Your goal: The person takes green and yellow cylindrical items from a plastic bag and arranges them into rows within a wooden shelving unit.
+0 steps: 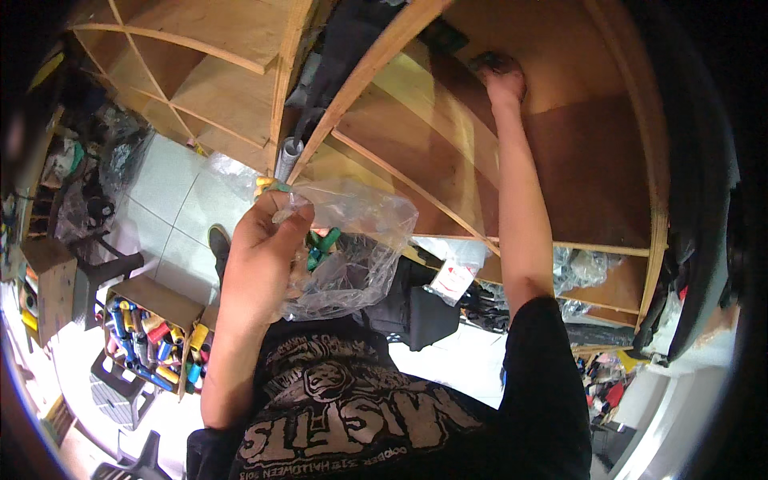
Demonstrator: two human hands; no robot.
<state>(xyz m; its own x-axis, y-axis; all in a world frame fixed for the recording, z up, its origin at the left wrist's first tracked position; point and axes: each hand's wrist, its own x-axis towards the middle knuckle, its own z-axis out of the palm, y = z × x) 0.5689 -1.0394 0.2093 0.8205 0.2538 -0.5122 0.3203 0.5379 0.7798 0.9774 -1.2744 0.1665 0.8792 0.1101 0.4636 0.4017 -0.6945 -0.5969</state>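
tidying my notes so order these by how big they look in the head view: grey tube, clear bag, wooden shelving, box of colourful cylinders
1. Wooden shelving
2. Clear bag
3. Box of colourful cylinders
4. Grey tube
The bag's nearness to the camera enlarges it.

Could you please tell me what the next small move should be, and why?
Perhaps draw the right hand, with the dark item it seems to hold, toward the clear plastic bag: that hand reaches into the wooden shelf, while the left hand holds the bag.
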